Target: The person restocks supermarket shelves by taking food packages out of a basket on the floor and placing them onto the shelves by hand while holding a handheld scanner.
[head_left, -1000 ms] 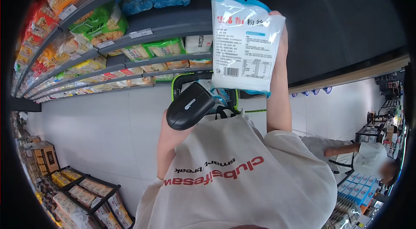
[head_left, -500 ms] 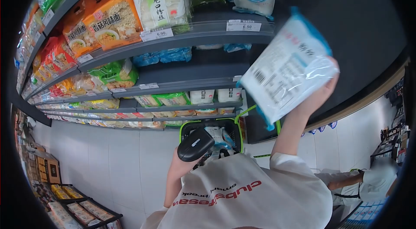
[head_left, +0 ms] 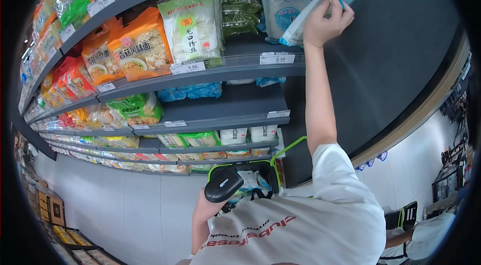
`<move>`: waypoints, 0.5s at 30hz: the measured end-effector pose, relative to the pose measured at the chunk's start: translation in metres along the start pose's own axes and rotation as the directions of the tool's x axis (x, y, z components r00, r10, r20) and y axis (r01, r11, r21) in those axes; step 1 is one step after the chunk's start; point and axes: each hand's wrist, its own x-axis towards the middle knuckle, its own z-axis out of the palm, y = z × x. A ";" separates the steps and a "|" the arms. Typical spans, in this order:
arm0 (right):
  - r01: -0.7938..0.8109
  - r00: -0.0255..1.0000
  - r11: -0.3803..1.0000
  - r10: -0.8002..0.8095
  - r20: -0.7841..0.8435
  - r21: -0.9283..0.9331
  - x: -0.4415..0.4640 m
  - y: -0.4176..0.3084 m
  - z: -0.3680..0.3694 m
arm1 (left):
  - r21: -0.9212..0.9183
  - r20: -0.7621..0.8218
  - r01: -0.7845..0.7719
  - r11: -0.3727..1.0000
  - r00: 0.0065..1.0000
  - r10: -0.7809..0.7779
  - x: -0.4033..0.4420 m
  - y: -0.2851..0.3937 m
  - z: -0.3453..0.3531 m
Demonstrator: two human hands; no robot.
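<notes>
Head view: hands well apart, both occupied. Right hand is up at the shelf, fingers clamped on the blue-and-white packet, which tilts nearly edge-on. Left hand is low, wrapped around a black handheld device. Held packet is right by the shelved blue-label packet; can't tell if they touch. Price tag on the shelf lip just below, green-and-white noodle bag further left. Basket with packets inside sits beyond the device. Handling looks fiddly: soft bag, likely to fold or slip. Best to keep a firm pinch, square it to the gap, clear the lip, not shove the neighbour, and keep the device hand low.
</notes>
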 end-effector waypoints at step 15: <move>-0.069 0.746 0.998 0.045 0.664 0.009 -0.047 -0.036 0.043 | 0.046 -0.103 -0.037 0.998 0.994 0.042 -0.009 -0.006 -0.022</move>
